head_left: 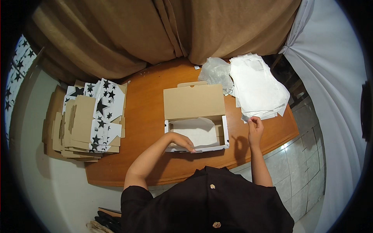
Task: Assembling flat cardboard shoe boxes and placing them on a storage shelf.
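Note:
An open cardboard box stands on the table in front of me, its brown lid tipped back away from me. White paper lines the inside. My left hand is bent over the box's front wall and grips it, fingers pointing right. To the right of the box, my right hand is raised with thumb and fingers pinched together. Between those fingertips is a small greyish, see-through packet, held near the lower corner of a stack of white paper sheets.
Flattened cardboard boxes, some white with black stars, are piled at the table's left. A crumpled clear plastic bag lies behind the box, beside the paper. Brown curtains hang along the far edge of the wooden table.

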Action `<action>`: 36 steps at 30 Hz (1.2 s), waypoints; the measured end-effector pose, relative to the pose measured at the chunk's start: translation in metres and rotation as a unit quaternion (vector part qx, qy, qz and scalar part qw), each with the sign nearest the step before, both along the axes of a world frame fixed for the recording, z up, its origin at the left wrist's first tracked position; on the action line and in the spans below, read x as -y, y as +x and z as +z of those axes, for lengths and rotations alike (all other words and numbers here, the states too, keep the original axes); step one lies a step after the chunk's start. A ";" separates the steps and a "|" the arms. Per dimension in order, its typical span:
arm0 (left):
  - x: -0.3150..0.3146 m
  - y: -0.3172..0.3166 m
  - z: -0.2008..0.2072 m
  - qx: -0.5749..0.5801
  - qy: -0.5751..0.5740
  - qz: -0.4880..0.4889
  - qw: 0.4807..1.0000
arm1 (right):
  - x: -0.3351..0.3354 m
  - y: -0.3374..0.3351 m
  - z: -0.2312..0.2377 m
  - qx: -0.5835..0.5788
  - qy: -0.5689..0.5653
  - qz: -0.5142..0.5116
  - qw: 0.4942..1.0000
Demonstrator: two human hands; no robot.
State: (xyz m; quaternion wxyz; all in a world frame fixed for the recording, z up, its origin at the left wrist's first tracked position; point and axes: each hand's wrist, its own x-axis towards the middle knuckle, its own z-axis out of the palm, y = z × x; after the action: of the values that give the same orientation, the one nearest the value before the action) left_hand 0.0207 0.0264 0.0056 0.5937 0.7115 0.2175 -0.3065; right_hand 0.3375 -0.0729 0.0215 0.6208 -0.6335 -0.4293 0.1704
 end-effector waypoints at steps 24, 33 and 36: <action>0.010 0.001 -0.019 0.232 0.700 0.231 0.634 | 0.007 -0.071 -0.003 0.068 -0.069 0.061 0.993; 0.019 -0.002 -0.044 0.301 0.529 0.091 0.788 | 0.001 -0.091 0.011 0.157 -0.061 0.073 0.983; 0.019 -0.002 -0.039 0.205 0.335 0.072 0.917 | -0.006 -0.105 0.012 0.245 -0.025 0.089 0.965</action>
State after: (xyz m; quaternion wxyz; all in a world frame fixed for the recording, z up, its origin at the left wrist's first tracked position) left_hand 0.0182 0.0073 -0.0337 0.3730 0.8982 0.2315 -0.0197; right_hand 0.2328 -0.0665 0.0332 0.4629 -0.6308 -0.6181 0.0756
